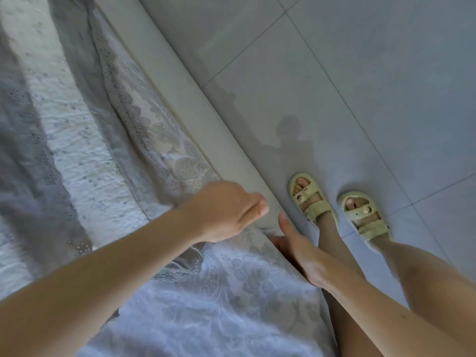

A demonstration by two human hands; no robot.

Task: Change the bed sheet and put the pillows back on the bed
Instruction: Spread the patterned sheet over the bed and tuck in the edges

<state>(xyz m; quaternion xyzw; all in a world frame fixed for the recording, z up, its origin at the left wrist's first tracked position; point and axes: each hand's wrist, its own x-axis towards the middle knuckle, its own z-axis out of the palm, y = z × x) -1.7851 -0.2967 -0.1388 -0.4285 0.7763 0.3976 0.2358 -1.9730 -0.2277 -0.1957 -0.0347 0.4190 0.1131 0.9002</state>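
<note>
The left hand [224, 210] hangs over the edge of the bed with its fingers curled in and its thumb on top. I cannot tell if it pinches any cloth. The right hand [296, 251] is just beside it, lower down. Its thumb sticks out straight, but its fingers go down by the side of the flowery mattress [219, 305] and are hidden, so I cannot tell that grip either. The bed sheet [77, 150] is white with grey bands and little holes. It lies all rumpled on top of the mattress, left of the hands. A cream bed frame [193, 112] runs along the edge. Two feet in pale yellow sandals [311, 199] stand on the grey tile floor [360, 73], close to the frame.
</note>
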